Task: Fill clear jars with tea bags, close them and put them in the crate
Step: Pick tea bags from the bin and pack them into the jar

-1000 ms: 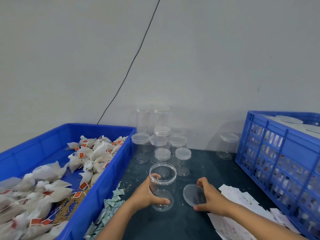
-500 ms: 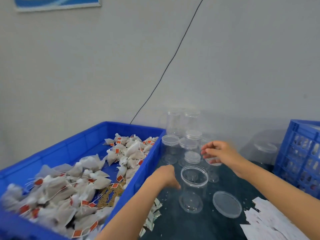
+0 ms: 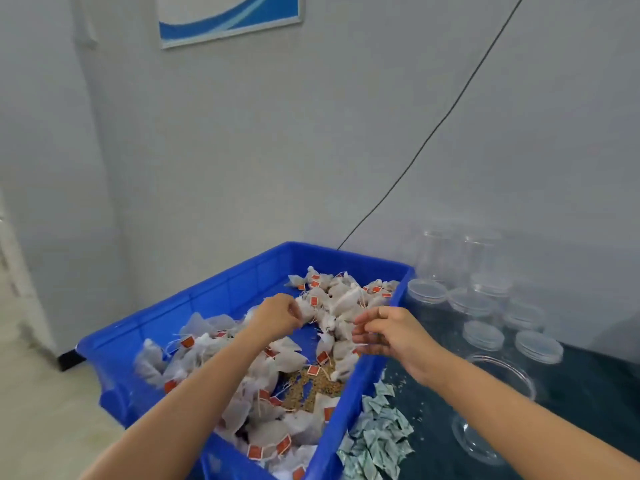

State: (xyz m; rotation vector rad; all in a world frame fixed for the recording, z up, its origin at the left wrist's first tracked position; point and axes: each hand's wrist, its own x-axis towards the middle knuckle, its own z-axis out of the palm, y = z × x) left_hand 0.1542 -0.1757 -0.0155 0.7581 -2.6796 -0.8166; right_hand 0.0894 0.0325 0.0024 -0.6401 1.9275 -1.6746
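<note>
The tea bags (image 3: 332, 306) lie heaped in a deep blue plastic bin (image 3: 221, 292), soft white gauzy pouches with thin strings and small orange-red paper tags, piled thickest at the far right corner and along the near side. Between the heaps a patch of loose golden-brown grain (image 3: 311, 389) covers the bin's smooth floor.

Both hands are over the bin. The left hand (image 3: 277, 315) has its fingers curled and pinches the edge of a tea bag near the far pile. The right hand (image 3: 388, 332) hovers just above the bin's right rim, fingers loosely bent and spread towards the bags; it holds nothing that I can see. Both forearms are bare.

Just right of the bin, on the dark teal tabletop (image 3: 588, 393), stands the open clear jar (image 3: 491, 407), a smooth see-through plastic cylinder with a wide round mouth, partly hidden behind the right forearm. Behind it a cluster of lidded clear jars (image 3: 485, 306) of the same kind stands against the wall, each with a flat ribbed screw lid, two taller ones at the back. Between the bin and the open jar lies a loose heap of small folded pale green and white paper sachets (image 3: 374, 434), with a few scattered grains beside it.

A thin black cable (image 3: 433, 133) runs slantwise down the pale grey wall to the bin's far corner, and a blue-and-white framed sign (image 3: 228, 19) hangs higher up.
</note>
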